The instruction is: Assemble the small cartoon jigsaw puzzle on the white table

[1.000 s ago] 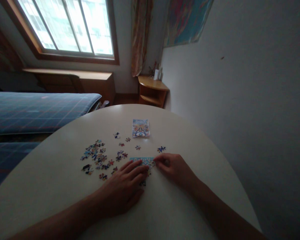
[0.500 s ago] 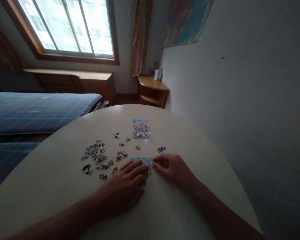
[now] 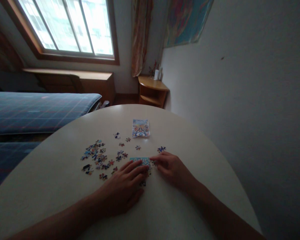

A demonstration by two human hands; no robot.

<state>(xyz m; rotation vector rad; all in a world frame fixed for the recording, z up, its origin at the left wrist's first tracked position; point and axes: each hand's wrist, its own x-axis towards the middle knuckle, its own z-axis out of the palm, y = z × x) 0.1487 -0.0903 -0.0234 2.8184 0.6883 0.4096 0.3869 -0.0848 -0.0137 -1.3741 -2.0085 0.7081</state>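
Note:
A partly joined jigsaw puzzle (image 3: 145,161) with a light-blue top edge lies in front of me. My left hand (image 3: 130,180) rests flat across it, fingers stretched, covering much of its lower left part. At the puzzle's right side is my right hand (image 3: 167,165). Its index fingertip touches the upper right edge, and the thumb sits lower and apart from it. Between these two fingers a small puzzle piece (image 3: 154,163) shows at the puzzle's edge. Dark joined pieces (image 3: 143,183) peek out below my left fingers.
Loose puzzle pieces (image 3: 96,155) are heaped left of the puzzle, with a few scattered behind it. A dark blue cluster (image 3: 161,149) lies just beyond my right hand. Farther back on the round white table (image 3: 190,140) is a printed picture sheet (image 3: 140,128). A wall stands at right.
My right index finger has moved left from a pinch at the puzzle's right edge onto its top right edge, away from the thumb. My left hand stays in place.

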